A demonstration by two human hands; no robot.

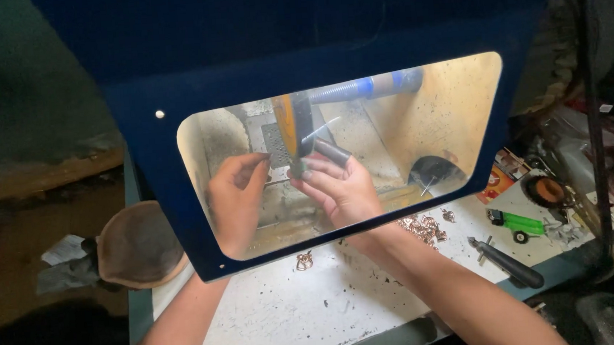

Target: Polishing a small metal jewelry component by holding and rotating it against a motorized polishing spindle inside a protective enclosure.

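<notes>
Both my hands reach under a dark blue hood with a clear window (417, 100). Behind the window an orange-edged polishing wheel (291, 134) stands upright on a blue-sleeved spindle (359, 87). My left hand (235, 195) pinches one end of a thin metal piece (277, 182) just left of the wheel. My right hand (340, 184), with dark finger guards (331, 151) on the fingertips, pinches the other end at the wheel's lower rim. What the piece is stays too small to tell.
A white, speckled bench top (309, 309) lies under my forearms. Small copper-coloured parts (419, 226) lie in a heap to the right, one (304, 260) near the middle. A black-handled tool (512, 266), a green tool (523, 224) and clutter sit at the far right. A round brown pad (139, 245) is left.
</notes>
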